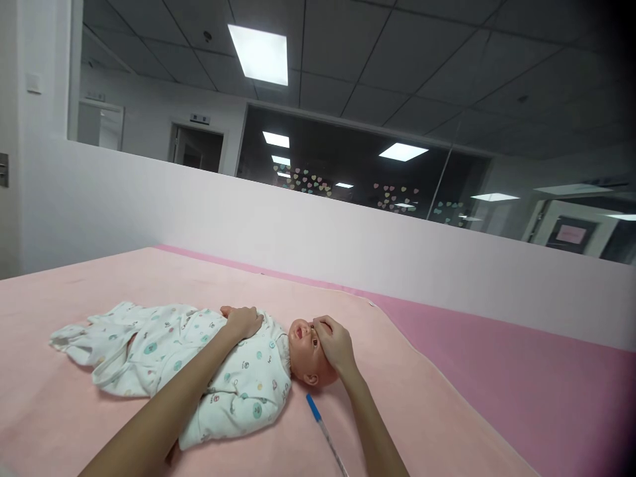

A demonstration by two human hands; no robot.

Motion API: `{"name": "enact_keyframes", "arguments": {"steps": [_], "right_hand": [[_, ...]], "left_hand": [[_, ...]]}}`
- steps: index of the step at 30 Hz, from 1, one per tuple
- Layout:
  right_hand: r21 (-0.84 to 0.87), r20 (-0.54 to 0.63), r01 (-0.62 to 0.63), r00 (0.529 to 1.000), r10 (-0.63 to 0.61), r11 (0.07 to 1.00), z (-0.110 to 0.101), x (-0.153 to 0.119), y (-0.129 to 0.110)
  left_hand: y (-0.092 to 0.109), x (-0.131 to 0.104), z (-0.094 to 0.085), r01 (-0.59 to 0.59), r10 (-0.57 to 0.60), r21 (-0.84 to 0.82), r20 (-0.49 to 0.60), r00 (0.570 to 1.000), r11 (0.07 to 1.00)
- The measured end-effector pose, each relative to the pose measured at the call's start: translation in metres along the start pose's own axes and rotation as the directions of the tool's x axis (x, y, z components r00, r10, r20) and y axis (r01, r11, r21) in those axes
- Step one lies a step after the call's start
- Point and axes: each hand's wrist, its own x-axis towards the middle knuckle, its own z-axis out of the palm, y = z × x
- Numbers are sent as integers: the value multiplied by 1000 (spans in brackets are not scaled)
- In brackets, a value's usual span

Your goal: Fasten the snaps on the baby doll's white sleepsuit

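A baby doll (pixel 304 351) lies on its back with its head to the right. It wears a white baby outfit (pixel 253 384) printed with small coloured figures. My left hand (pixel 244 322) rests on the outfit's chest with curled fingers closed on the cloth; its fingertips are partly hidden. Beside that hand a small doll hand pokes out of a sleeve. Over the doll's forehead lies my right hand (pixel 336 341), fingers bent across the brow and covering part of it. Below the head is a thin clear stick with a blue end (pixel 313 407), resembling a thermometer.
A pink padded sheet (pixel 397 397) covers the surface under the doll, with a darker pink area (pixel 491 358) past its right edge. Behind it rises a low white wall (pixel 298 232) topped by glass with heart stickers.
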Motion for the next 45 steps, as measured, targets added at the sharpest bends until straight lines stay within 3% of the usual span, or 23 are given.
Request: {"name": "enact_keyframes", "arguments": {"steps": [9, 17, 29, 32, 35, 37, 40, 43, 45], "right_hand": [[124, 4, -24, 1000, 23, 992, -1, 0, 1], [421, 42, -120, 993, 113, 899, -5, 11, 16], [497, 143, -298, 955, 261, 815, -2, 8, 26], [426, 43, -311, 945, 324, 850, -12, -6, 24], [239, -182, -258, 935, 304, 936, -25, -38, 13], [53, -271, -211, 938, 217, 976, -28, -68, 0], [-301, -156, -224, 970, 184, 927, -21, -110, -17], [-608, 29, -171, 971, 237, 775, -5, -134, -21], [-717, 107, -120, 955, 278, 687, 4, -139, -18]], "left_hand": [[-12, 2, 2, -38, 42, -77, 62, 997, 996], [-12, -6, -1, -19, 26, -137, 49, 998, 990], [-16, -26, -4, -26, 27, -171, 4, 1000, 985], [-15, -32, -5, -24, 16, -206, -43, 999, 978], [-13, -36, -8, -65, 26, -222, -174, 984, 973], [-11, -39, -12, -106, 34, -231, -294, 955, 967], [-7, -47, -20, -157, 17, -253, -482, 876, 955], [-2, -56, -29, -205, 41, -165, -675, 737, 965], [2, -61, -34, -239, 93, -79, -772, 629, 968]]}}
